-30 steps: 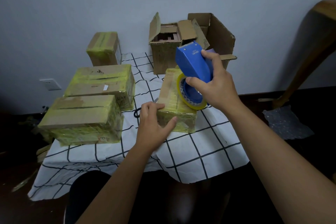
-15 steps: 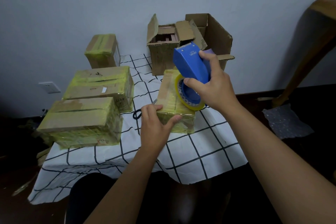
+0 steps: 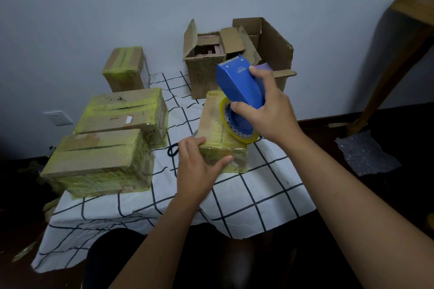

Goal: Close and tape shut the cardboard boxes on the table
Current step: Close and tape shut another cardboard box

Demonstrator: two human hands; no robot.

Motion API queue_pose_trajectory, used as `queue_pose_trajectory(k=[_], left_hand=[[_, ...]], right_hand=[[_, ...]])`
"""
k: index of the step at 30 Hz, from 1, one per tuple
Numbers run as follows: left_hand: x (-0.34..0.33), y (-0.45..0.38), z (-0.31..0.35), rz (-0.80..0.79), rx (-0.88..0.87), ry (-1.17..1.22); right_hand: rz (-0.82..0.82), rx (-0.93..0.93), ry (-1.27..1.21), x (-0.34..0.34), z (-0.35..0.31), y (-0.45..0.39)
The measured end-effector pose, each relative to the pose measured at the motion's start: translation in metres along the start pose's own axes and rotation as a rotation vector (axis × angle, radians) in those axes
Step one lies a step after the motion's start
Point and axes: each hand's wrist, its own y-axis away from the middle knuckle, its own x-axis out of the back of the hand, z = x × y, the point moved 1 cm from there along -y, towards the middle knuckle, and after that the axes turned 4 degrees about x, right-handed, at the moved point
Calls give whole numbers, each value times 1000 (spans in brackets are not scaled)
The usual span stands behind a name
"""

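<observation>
On the checked cloth (image 3: 246, 197) over the table, near the middle, sits a small taped box (image 3: 217, 131), and the left hand (image 3: 197, 166) holds its near end with fingers on top and thumb on the front. The right hand (image 3: 270, 112) grips a blue tape dispenser (image 3: 239, 87), with its yellow tape roll (image 3: 234, 124) touching the top of that box. To the left are 3 more taped boxes (image 3: 117, 110), 2 open boxes (image 3: 206, 63) stand at the far side by the wall, and black-handled scissors (image 3: 175, 148) lie just left of the small box.
</observation>
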Motion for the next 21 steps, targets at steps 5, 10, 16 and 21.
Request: queue_pose_trajectory(k=[5,10,16,21], left_hand=[[0,0,0,-9,-23,-27],[0,2,13,-2,42,-45],[-11,5,14,133,46,-138],[-13,4,14,171,32,-202]], right_hand=[[1,-4,10,-1,-1,0],[10,-9,2,0,-1,0],[19,-11,-8,0,0,1],[25,-19,-22,0,2,1]])
